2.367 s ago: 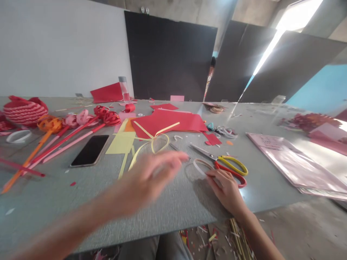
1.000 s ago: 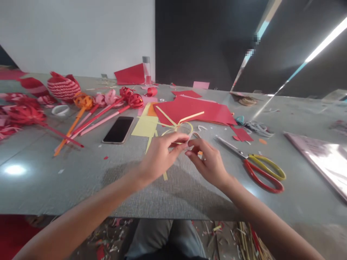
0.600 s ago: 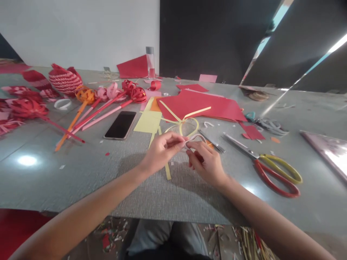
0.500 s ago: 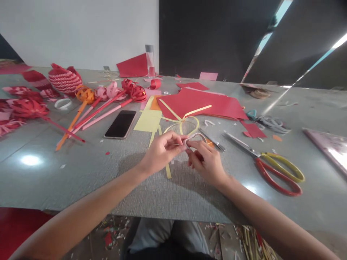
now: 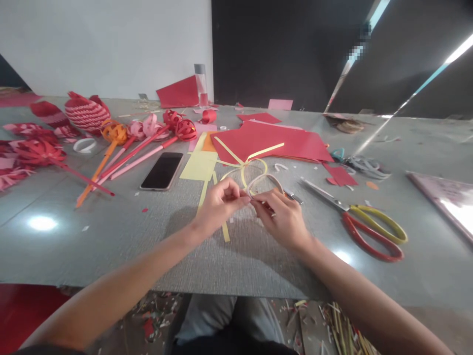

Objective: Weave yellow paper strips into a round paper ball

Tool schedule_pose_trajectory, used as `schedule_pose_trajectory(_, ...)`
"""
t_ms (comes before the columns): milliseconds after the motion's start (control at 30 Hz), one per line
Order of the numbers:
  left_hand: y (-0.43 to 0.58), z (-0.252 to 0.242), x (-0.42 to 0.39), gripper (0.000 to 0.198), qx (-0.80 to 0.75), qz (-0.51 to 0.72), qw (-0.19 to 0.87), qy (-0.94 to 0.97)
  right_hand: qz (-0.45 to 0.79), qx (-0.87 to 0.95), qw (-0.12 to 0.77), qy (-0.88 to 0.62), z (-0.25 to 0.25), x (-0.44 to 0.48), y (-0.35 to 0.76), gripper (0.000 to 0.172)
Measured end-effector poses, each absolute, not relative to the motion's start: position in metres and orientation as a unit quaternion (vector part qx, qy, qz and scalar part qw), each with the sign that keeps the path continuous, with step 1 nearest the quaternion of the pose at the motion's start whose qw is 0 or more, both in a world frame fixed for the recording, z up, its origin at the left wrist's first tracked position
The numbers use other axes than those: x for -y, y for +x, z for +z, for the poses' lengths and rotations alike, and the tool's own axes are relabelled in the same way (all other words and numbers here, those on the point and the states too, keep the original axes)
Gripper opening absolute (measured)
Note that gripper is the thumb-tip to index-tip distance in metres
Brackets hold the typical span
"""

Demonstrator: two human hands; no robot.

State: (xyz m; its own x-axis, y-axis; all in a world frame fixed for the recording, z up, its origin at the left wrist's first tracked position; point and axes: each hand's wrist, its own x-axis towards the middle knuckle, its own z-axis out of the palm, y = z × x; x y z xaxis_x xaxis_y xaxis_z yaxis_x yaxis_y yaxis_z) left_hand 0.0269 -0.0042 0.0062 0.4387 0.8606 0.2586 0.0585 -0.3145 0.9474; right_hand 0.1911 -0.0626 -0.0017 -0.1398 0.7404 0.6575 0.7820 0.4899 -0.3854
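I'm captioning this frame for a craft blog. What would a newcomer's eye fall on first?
Both hands, the left hand and right hand, pinch a pale looped paper strip at the centre of the grey table. Red-and-yellow-handled scissors lie to their right, and red paper sheets lie beyond the hands.

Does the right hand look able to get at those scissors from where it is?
Probably yes: the scissors lie on bare table beside the right hand, nothing between. But its fingers pinch a paper loop.
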Motion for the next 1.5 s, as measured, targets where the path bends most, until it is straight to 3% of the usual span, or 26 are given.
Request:
schedule_pose_trajectory(167,0.002,0.015,-0.029,0.015,-0.404,0.539,0.499,0.546,-0.178,0.645,0.472,-0.574,0.002,0.101,0.234,0.013)
schedule_pose_trajectory(400,0.006,0.017,-0.022,0.04,-0.356,0.397,0.609,0.588,-0.197,0.671,0.212,-0.683,-0.03,0.134,0.285,0.02)
schedule_pose_trajectory(533,0.009,0.011,-0.015,0.051,-0.307,0.332,0.649,0.612,-0.115,0.653,0.334,-0.67,-0.003,0.106,0.249,0.027)
schedule_pose_trajectory(600,0.008,0.011,-0.013,0.054,-0.284,0.315,0.658,0.622,0.034,0.664,0.404,-0.628,0.013,0.083,0.222,0.026)
schedule_pose_trajectory(700,0.007,0.014,-0.012,0.055,-0.271,0.3,0.663,0.63,0.204,0.684,0.436,-0.548,0.023,0.051,0.189,0.019)
schedule_pose_trajectory(833,0.005,0.02,-0.013,0.058,-0.281,0.307,0.659,0.626,0.146,0.676,0.473,-0.547,0.013,0.029,0.173,0.012)
schedule_pose_trajectory(1033,0.003,0.017,-0.013,0.059,-0.283,0.279,0.648,0.65,0.077,0.68,0.455,-0.569,-0.001,0.028,0.179,0.015)
schedule_pose_trajectory(1233,0.0,0.015,-0.013,0.052,-0.323,0.285,0.523,0.736,0.182,0.678,0.466,-0.539,-0.007,0.026,0.18,0.012)
schedule_pose_trajectory(1400,-0.024,0.003,-0.045,0.04,-0.478,0.307,0.107,0.816,0.171,0.681,0.485,-0.522,-0.013,0.027,0.178,0.022)
schedule_pose_trajectory(1500,-0.037,-0.009,-0.07,0.033,-0.531,0.245,0.009,0.812,0.139,0.682,0.492,-0.522,-0.015,0.027,0.178,0.022)
